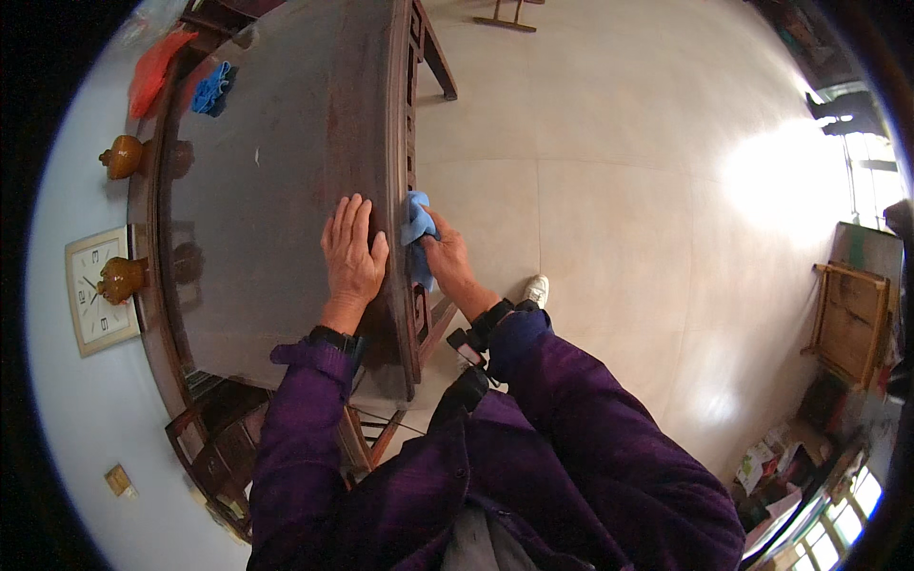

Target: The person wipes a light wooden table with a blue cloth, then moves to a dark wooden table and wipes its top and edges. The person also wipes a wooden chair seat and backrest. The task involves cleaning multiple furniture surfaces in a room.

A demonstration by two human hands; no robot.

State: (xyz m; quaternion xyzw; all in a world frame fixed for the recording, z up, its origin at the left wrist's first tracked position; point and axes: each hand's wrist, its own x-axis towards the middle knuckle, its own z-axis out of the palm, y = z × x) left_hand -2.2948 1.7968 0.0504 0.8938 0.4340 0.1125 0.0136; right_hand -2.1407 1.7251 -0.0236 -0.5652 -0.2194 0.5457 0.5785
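Observation:
My left hand (353,251) lies flat on the top of a dark wooden table (271,178), close to its right edge, with the fingers pointing away from me and nothing held. Just beyond that edge, my right hand (448,255) grips a light blue cloth (417,218) against the table's carved side. Part of the cloth hangs down below the fingers. A second, crumpled blue cloth (211,88) rests on the far left part of the tabletop.
Along the wall at left are two brown glazed vases (123,157), a square clock (102,291) and a red plastic bag (153,75). Dark wooden furniture (221,442) stands at lower left. A wooden frame (850,321) leans at far right, near a pile of papers (760,460).

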